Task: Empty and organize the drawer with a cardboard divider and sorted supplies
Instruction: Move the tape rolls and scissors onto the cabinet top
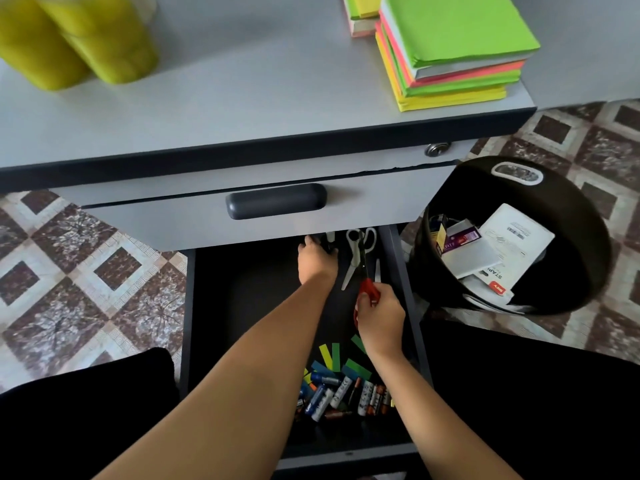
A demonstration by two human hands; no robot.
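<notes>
The lower dark drawer (221,323) is pulled out below me. My left hand (317,259) reaches to its far end and closes on a small black object (327,242) under the upper drawer front. My right hand (379,315) grips the red handle of a pair of scissors (369,289) lying near the drawer's right wall. White-handled scissors (360,252) lie between the two hands. Several batteries (341,396) and coloured paper strips (337,358) are heaped at the near right of the drawer.
The shut upper drawer (166,220) with its dark handle (276,201) overhangs the far end. A black bin (568,271) with boxes and papers stands to the right. On the desk (242,98) lie stacked coloured notebooks (453,53) and yellow-green containers (76,36).
</notes>
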